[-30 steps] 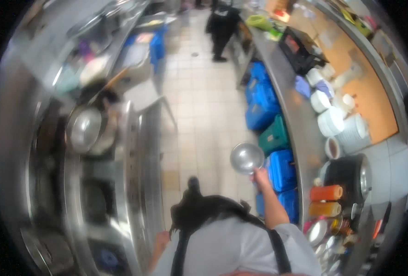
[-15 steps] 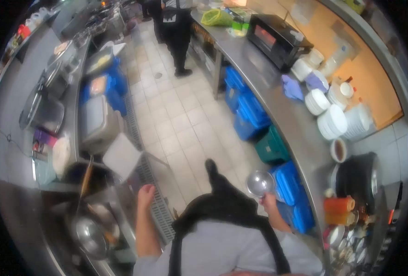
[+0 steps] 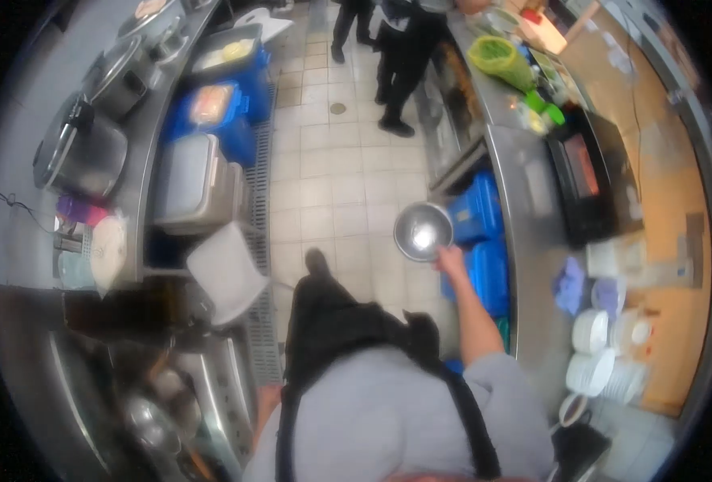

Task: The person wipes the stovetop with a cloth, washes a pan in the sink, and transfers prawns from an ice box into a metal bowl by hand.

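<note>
We looked down a kitchen aisle with a pale tiled floor (image 3: 332, 193), a long steel counter (image 3: 533, 265) on the right and a steel worktop (image 3: 149, 161) on the left. Farther along the aisle we saw one dark-clothed person (image 3: 408, 60) near the right side, and the legs of another person (image 3: 353, 22) beyond. A black oven (image 3: 583, 173) stood on the right counter, and below that counter sat blue containers (image 3: 488, 277). On our left we had a large metal pot (image 3: 97, 157) on the worktop, a greyish lidded tub (image 3: 186, 177) beside it at the aisle, and a white seat (image 3: 226, 273) nearer to us. Past the oven lay a yellow-green bag (image 3: 497, 64); nearer to us were a purple cloth-like item (image 3: 569, 285) and stacked white bowls (image 3: 591, 369). The shiny metal bowl (image 3: 423, 231) was out over the floor, just beside the blue containers in our view. Our right hand (image 3: 450, 261) was closed on its near edge, the arm stretched forward. Our left hand (image 3: 269, 394) was low by our side, partly hidden, and we could not tell whether its fingers were spread or curled
</note>
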Demonstrator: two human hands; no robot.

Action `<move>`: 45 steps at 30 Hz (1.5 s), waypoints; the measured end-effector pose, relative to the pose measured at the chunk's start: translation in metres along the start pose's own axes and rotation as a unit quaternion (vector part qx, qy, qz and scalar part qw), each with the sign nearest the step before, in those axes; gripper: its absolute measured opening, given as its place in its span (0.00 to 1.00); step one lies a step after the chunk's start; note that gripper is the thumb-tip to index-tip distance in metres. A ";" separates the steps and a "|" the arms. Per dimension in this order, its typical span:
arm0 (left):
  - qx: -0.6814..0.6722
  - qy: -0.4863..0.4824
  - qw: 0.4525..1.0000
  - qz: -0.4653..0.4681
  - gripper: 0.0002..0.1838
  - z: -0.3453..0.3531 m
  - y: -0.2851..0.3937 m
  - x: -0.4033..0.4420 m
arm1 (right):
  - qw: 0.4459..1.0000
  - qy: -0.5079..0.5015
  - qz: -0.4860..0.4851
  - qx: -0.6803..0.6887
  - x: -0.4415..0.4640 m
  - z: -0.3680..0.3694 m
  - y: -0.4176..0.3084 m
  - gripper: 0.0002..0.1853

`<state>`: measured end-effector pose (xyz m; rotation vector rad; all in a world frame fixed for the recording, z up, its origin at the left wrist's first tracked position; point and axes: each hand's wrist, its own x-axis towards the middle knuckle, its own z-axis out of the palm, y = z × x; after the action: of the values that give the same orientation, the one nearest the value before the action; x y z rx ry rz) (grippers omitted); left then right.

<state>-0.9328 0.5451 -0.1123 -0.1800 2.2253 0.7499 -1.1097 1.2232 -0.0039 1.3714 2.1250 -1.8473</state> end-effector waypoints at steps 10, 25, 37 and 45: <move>-0.206 0.088 0.974 -0.043 0.20 -0.130 0.142 0.267 | 0.992 -0.038 0.119 -0.013 0.095 0.171 -0.171 0.13; -0.195 0.140 0.970 -0.033 0.18 -0.462 0.401 0.465 | 0.990 0.004 0.121 0.073 0.272 0.275 -0.270 0.13; -0.253 0.178 0.931 -0.196 0.16 -0.418 0.390 0.447 | 0.985 -0.132 0.105 -0.022 0.527 0.361 -0.432 0.16; -0.194 0.038 0.970 -0.141 0.12 -0.442 0.480 0.535 | 0.984 -0.174 0.014 -0.041 0.629 0.469 -0.614 0.19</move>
<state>-1.7499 0.7407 -0.0363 -0.7125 2.0411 1.0219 -2.1052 1.2648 0.0134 0.9692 1.9675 -1.8067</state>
